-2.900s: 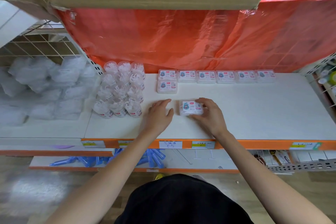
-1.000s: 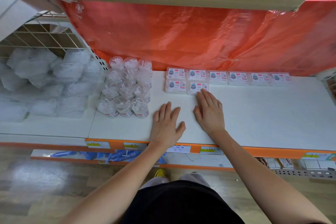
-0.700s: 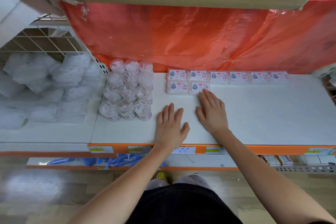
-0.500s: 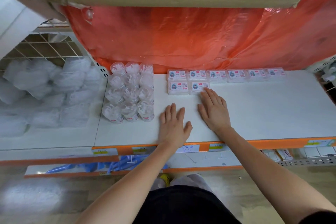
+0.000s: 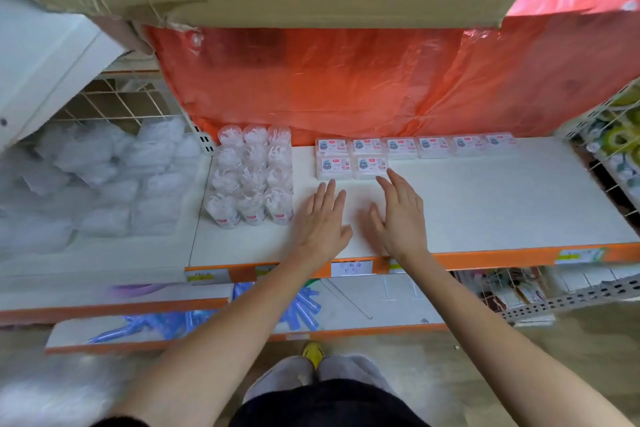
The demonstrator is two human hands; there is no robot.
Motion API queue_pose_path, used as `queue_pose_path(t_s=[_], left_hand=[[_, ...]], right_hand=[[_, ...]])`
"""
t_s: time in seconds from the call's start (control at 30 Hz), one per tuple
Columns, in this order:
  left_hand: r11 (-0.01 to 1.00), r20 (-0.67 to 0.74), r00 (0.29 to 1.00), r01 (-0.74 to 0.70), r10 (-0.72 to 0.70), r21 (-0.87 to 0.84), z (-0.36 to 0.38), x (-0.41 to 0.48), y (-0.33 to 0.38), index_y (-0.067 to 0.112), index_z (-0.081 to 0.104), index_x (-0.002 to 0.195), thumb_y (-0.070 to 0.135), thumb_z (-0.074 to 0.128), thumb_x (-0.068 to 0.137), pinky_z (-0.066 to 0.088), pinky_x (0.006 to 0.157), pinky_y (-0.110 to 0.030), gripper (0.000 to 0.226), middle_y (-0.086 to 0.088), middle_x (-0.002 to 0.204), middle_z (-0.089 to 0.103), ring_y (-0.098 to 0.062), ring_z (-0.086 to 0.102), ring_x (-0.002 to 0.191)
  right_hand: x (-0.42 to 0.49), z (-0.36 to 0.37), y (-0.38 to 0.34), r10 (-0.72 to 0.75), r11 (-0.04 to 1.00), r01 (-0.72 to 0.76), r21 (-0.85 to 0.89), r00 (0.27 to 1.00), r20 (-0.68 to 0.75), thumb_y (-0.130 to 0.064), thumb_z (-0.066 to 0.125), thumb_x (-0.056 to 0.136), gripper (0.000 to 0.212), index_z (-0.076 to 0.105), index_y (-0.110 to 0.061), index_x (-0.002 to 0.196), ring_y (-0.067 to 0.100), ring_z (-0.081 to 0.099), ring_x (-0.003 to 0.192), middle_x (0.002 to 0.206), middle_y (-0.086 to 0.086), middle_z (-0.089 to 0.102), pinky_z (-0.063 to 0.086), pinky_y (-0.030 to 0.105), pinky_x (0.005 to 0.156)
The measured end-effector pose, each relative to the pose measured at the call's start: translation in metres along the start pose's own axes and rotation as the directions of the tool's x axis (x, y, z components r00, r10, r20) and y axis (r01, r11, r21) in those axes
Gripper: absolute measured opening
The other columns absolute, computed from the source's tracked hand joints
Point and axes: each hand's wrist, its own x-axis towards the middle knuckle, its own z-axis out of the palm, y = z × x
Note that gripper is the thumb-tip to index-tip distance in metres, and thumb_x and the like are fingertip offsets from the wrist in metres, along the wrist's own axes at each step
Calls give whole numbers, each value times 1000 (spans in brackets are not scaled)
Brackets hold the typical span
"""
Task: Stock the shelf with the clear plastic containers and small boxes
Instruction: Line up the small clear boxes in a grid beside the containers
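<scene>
White shelf (image 5: 485,204), orange plastic sheet (image 5: 346,87) behind it, and stocking looks well under way: the clear plastic containers (image 5: 251,177) stand packed in a block, and right of that block sit the small boxes (image 5: 415,147), six along the back with a front pair (image 5: 349,166) started. Left hand (image 5: 323,218) and right hand (image 5: 398,215) both lie flat just right of the containers, fingers straight, holding nothing. The right fingertips (image 5: 391,175) sit at the front pair, touching or not I can't tell. The danger, as I read it: a careless left-hand sweep topples those tall containers, or a stray nudge skews the front pair.
</scene>
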Motion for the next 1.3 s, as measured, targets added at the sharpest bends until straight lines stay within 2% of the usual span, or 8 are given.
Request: queue_pose_path(t_s=[0.2, 0.33, 0.57, 0.77, 0.93, 1.07, 1.17, 1.3], left_hand=[[994, -197, 977, 59, -76, -92, -44, -39, -12, 10, 26, 152, 34, 56, 92, 5, 119, -38, 71, -12, 162, 8, -26, 3, 151], [984, -293, 940, 158, -177, -87, -55, -81, -44, 6, 37, 146, 29, 63, 86, 16, 117, -42, 69, -16, 159, 22, -31, 16, 148], [923, -289, 877, 378, -383, -76, -54, -168, -126, 5, 36, 146, 26, 63, 86, 19, 116, -46, 69, -17, 159, 21, -33, 17, 147], [891, -260, 852, 443, -454, -100, -53, -221, -211, 3, 37, 145, 24, 64, 86, 21, 116, -47, 68, -18, 158, 23, -35, 20, 146], [898, -180, 881, 437, -439, -50, -62, -240, -286, 8, 30, 150, 10, 60, 85, 15, 118, -41, 71, -18, 159, 18, -34, 16, 147], [921, -203, 904, 389, -375, 28, -64, -230, -338, 13, 36, 149, -7, 63, 70, 26, 114, -42, 86, -15, 156, 29, -34, 28, 143], [943, -174, 936, 323, -306, 81, -70, -215, -362, 14, 23, 153, -3, 61, 75, 17, 117, -39, 88, -11, 161, 17, -31, 17, 147], [961, -118, 965, 247, -233, 121, -75, -189, -381, 19, 4, 156, 10, 50, 90, 7, 119, -33, 81, -4, 164, -1, -23, 2, 150]], right_hand=[[-17, -7, -44, -99, 988, 100, 121, 995, -8, -24, 52, 88, 50, 52, -9, 136, 31, 37, 138, 152, 13, 40, 31, 44, 109], [-26, 3, -85, -183, 963, 171, 208, 982, 41, -22, 53, 88, 49, 52, -9, 135, 33, 39, 135, 150, 15, 41, 33, 45, 107], [-45, 25, -176, -328, 910, 289, 296, 940, 93, -15, 61, 87, 50, 52, -7, 135, 32, 41, 134, 149, 14, 43, 34, 46, 108], [-49, 58, -248, -388, 904, 340, 261, 907, 162, -12, 62, 87, 52, 51, -5, 137, 35, 39, 136, 150, 17, 42, 31, 47, 111], [-37, 101, -308, -360, 932, 331, 149, 890, 278, -16, 63, 87, 59, 45, -7, 142, 38, 32, 141, 157, 18, 30, 29, 49, 113], [-20, 138, -348, -302, 951, 307, 47, 878, 371, -20, 58, 92, 68, 27, -12, 152, 31, 14, 149, 164, 13, 10, 19, 46, 118], [-8, 163, -367, -248, 951, 303, -67, 871, 424, -25, 56, 93, 76, 14, -15, 156, 28, 2, 152, 165, 12, -2, 10, 43, 120], [-2, 179, -379, -147, 953, 250, -168, 873, 465, -26, 54, 94, 75, 12, -15, 155, 28, 6, 151, 165, 10, 4, 11, 42, 119]])
